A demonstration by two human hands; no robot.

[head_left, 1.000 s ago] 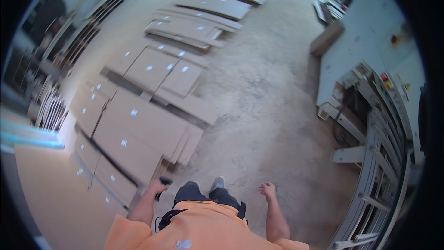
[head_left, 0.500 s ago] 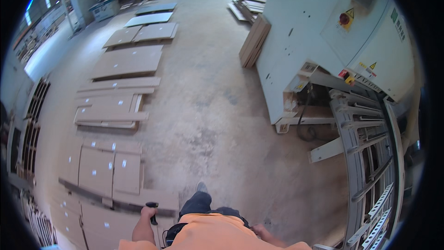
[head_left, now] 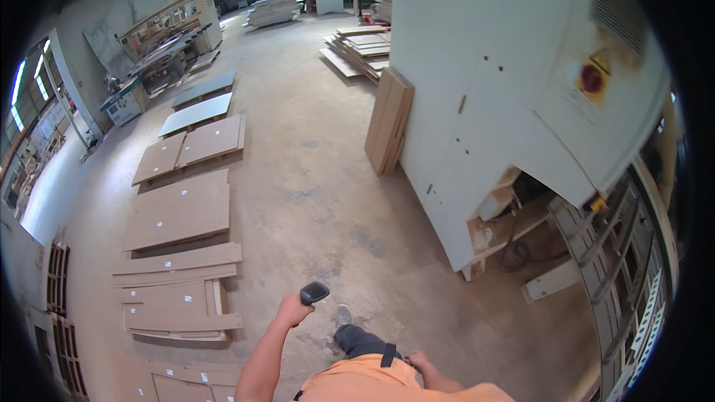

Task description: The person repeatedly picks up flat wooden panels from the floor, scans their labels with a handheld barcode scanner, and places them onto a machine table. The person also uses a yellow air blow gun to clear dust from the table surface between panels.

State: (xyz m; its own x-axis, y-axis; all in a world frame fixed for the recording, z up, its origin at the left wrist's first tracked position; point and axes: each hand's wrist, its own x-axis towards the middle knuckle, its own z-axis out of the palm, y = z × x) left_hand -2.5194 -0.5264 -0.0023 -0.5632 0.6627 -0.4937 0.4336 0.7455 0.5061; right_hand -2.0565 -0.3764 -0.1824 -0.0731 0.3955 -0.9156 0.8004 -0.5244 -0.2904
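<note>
My left hand [head_left: 295, 311] is closed round the grip of a black handheld scanner [head_left: 315, 292], held out ahead of my body above the concrete floor. The scanner has a rounded head with a dark, flat face. Close to my right hip hangs my right hand [head_left: 421, 364], fingers curled in, with nothing visible in them. My shirt partly hides that hand. A dark strap [head_left: 389, 355] lies on the orange shirt beside it. Nearest to my left hand on the floor are low stacks of brown panels [head_left: 171, 305] bearing small white labels.
More panel stacks [head_left: 179, 208] line the left side. On the right stands a large white machine cabinet [head_left: 447, 67], with brown boards [head_left: 389, 120] leaning against it and a metal roller frame [head_left: 618, 275] nearby. A concrete aisle [head_left: 313, 201] runs between, towards board piles [head_left: 357, 52] farther off.
I have moved forward along the aisle, and the view has tipped up. My left hand has swung forward and up with the scanner, from beside the panels to over the aisle floor.
</note>
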